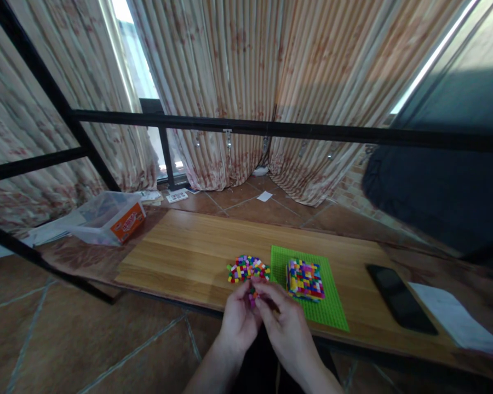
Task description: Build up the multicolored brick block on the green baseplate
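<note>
Interlocking toy bricks (253,299), a few, pink and orange among them: held between both hands at the near edge of the board, just nearer than the loose pile. Left hand (241,317), curled, grasping them from the left; right hand (286,317), thumb and fingers pinching them from the right; exact joins too small to tell. Handling, as judged: steady one side, align studs squarely, press evenly, keep over the board against drops. Loose brick pile (248,268): glossy, hard-edged, mixed colours. Brick block (306,279): squarish, layered, studded top, on a lime-green studded baseplate (332,309), right. Board (189,235): smooth, wood-grained. Far left: translucent plastic bin (96,221), orange label (128,221).
</note>
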Action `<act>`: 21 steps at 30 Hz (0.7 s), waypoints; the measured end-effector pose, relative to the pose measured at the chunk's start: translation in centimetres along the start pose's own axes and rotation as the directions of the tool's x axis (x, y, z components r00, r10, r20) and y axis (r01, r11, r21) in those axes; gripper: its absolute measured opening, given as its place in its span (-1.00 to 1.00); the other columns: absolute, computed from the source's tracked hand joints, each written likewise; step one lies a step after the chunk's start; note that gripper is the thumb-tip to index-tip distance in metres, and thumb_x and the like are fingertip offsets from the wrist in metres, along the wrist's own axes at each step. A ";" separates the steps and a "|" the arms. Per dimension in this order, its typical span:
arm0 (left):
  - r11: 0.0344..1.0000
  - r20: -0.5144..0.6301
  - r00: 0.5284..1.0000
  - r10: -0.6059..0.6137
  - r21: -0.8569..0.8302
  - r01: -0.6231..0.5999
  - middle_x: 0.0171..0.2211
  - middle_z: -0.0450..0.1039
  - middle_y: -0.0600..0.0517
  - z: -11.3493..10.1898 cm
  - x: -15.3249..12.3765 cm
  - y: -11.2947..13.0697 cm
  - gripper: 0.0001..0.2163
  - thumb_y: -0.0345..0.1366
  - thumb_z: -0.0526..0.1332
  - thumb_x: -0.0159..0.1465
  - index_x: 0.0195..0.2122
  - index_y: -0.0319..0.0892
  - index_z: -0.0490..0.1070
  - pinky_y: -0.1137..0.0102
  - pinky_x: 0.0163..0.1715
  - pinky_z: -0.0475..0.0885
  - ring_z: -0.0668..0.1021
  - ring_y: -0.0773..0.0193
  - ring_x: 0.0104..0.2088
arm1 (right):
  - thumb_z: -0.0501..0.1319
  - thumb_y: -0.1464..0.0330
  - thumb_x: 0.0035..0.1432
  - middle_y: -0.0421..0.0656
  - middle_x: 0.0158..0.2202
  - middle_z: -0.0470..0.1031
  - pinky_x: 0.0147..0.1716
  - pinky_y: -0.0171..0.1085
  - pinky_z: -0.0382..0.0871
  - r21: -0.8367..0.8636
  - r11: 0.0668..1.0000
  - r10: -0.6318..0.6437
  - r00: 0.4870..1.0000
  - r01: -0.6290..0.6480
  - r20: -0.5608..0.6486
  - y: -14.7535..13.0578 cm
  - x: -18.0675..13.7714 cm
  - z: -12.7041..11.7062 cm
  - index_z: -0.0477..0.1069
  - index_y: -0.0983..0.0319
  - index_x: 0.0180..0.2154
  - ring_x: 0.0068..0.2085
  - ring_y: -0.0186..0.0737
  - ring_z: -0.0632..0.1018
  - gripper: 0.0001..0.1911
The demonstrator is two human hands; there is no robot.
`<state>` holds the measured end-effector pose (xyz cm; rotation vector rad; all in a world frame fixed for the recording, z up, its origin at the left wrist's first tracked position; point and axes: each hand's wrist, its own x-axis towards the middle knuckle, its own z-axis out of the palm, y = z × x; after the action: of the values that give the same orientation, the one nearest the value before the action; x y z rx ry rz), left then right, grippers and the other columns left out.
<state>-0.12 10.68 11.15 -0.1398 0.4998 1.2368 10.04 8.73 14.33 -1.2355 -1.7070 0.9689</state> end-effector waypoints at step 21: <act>0.927 -0.151 0.966 -0.210 0.282 0.246 -0.71 0.08 0.23 -7.9 -2.8 -1.4 -0.75 -0.08 0.14 0.26 -0.32 -0.18 0.36 0.56 -0.74 -0.08 0.07 0.54 -0.78 | 0.04 0.44 0.16 -0.02 -0.21 0.46 -0.21 -0.24 0.36 -0.636 0.765 -0.022 0.983 -0.099 -0.180 6.7 2.6 1.3 0.43 0.28 -0.18 -0.24 -0.16 0.52 -0.76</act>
<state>-1.79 4.86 5.13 -0.0127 0.7470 0.9157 10.64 12.60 8.16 -1.7383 -1.9418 0.2495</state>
